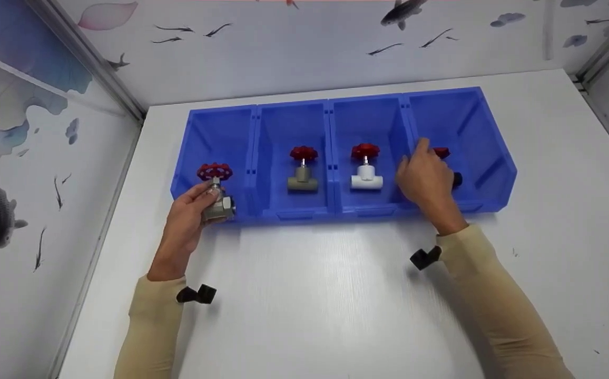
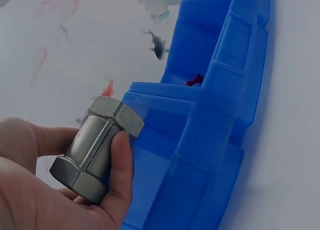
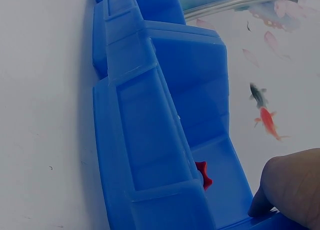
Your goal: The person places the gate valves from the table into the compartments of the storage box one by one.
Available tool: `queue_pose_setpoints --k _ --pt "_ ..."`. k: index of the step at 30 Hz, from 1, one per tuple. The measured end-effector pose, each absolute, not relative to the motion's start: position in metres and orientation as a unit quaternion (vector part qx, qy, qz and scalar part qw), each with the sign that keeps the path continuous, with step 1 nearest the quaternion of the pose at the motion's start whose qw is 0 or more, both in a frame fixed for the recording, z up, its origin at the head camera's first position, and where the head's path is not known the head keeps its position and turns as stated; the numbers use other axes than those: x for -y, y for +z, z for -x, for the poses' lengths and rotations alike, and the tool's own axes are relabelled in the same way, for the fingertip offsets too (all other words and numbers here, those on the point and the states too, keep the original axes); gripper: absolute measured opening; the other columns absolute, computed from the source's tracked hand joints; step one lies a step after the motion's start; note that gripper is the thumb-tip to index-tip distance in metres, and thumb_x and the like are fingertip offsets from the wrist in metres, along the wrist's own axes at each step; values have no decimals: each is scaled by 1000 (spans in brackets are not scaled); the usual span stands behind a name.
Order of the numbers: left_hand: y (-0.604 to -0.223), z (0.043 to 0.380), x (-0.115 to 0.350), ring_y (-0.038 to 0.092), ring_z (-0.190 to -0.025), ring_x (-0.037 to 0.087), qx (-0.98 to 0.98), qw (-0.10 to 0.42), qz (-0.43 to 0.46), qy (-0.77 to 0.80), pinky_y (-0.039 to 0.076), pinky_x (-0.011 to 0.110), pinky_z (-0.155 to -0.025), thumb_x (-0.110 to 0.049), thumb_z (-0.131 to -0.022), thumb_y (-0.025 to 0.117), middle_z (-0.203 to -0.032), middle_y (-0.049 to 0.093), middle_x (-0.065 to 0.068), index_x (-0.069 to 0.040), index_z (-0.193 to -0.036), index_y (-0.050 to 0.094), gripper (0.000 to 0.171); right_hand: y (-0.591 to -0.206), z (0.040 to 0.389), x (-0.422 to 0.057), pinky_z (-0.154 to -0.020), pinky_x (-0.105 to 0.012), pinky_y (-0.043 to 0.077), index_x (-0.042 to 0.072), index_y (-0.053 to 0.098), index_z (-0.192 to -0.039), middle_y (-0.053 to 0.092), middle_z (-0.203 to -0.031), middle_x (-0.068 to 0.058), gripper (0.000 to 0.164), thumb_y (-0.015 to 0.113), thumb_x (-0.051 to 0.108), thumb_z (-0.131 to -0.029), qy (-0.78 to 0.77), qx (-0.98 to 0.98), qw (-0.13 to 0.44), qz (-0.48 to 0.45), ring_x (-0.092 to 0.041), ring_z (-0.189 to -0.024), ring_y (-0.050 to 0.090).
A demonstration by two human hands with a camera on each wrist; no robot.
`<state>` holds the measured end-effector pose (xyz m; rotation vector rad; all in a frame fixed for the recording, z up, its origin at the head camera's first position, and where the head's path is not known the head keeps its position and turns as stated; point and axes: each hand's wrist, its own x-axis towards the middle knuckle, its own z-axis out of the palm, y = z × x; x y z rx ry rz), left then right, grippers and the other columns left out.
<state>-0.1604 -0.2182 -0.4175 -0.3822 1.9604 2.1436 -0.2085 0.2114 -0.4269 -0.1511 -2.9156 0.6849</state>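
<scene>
My left hand (image 1: 186, 213) grips a metal gate valve (image 1: 219, 208) with a red handwheel (image 1: 215, 171), at the front of the leftmost blue bin (image 1: 220, 123). In the left wrist view the hexagonal-ended valve body (image 2: 97, 145) lies between thumb and fingers. My right hand (image 1: 426, 176) holds the wall between the two rightmost bins, with thumb and index finger on either side. In the right wrist view a digit (image 3: 290, 187) bends over the bin edge. Partly hidden behind that hand is another valve, showing a red handle (image 1: 442, 152) and black end (image 1: 458, 180).
An olive-grey valve (image 1: 303, 183) with a red wheel stands in the second bin. The third bin holds a white valve (image 1: 366, 182), also red-wheeled. The joined bins rest on a white table (image 1: 310, 295), with fish-patterned panels (image 1: 294, 58) behind and at the left.
</scene>
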Motion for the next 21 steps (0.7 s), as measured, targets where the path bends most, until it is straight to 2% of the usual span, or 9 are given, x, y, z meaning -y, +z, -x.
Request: queue_pose_setpoints --k 4,12,21 --pt "-418 165 218 61 -99 12 -667 104 131 726 56 29 -82 -18 -104 50 -124 55 5 -1 -150 37 51 -427 208 -212 -61 -62 49 -10 41 -126 61 -89 -30 42 46 23 -100 221 971 76 52 -51 -76 63" --pt "-422 172 219 60 -98 13 -669 98 137 723 55 29 -82 -21 -105 49 -124 52 7 -2 -151 35 52 -427 209 -211 -65 -62 49 -10 40 -130 61 -95 -30 45 46 23 -100 223 971 64 56 -51 -81 63" --pt "-424 178 221 60 -94 12 -668 88 140 725 53 29 -84 -21 -105 48 -119 53 4 -5 -152 33 52 -428 210 -211 -64 -62 49 -10 41 -130 62 -93 -30 45 47 22 -100 226 970 71 52 -51 -79 64"
